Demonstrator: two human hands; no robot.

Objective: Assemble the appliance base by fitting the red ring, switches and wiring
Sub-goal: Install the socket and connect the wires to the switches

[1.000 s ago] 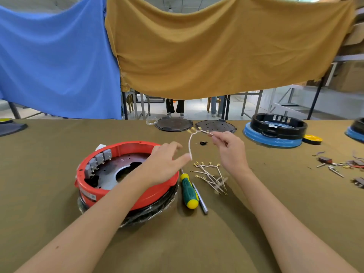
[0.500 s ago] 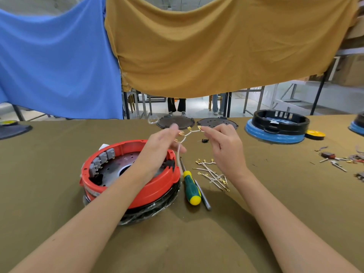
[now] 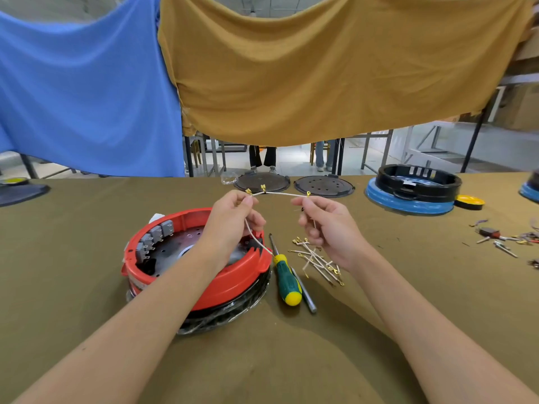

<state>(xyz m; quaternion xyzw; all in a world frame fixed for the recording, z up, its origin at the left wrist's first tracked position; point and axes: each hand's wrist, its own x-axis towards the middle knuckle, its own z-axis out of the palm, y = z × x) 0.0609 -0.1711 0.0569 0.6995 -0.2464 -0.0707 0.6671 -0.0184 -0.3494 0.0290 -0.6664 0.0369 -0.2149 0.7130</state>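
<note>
Head view: two bare hands are raised above the table (image 3: 87,287), which is covered in olive-brown cloth. The left hand (image 3: 233,220) pinches one end of a white wire (image 3: 280,194) between thumb and fingertips; the right hand (image 3: 326,225) pinches the other end, and the wire spans the gap between them. Three brass terminals show on that span, two by the left hand and one by the right. A white lead hangs down from the left hand toward the red ring (image 3: 221,287).

The red ring sits on a black base (image 3: 227,313) at near left of centre, under the left forearm. Along the ring's far-left inner wall stands a row of grey switches (image 3: 154,234); about four show, though the exact count is hard to tell.

Just right of the ring lie two tools side by side: one screwdriver (image 3: 287,279) with a green and yellow handle, and one slim grey tool (image 3: 304,291). Further right, under the right hand, lies a loose pile of white wires with brass ends (image 3: 318,259), too tangled to count.

At the far edge lie two dark round plates (image 3: 323,186). Far right stands one black housing on a blue disc (image 3: 414,191), with one yellow cap (image 3: 469,201) beside it. Small loose parts (image 3: 501,237) lie scattered at the right edge. One blue cloth (image 3: 87,91) and one mustard cloth (image 3: 320,68) hang behind.
</note>
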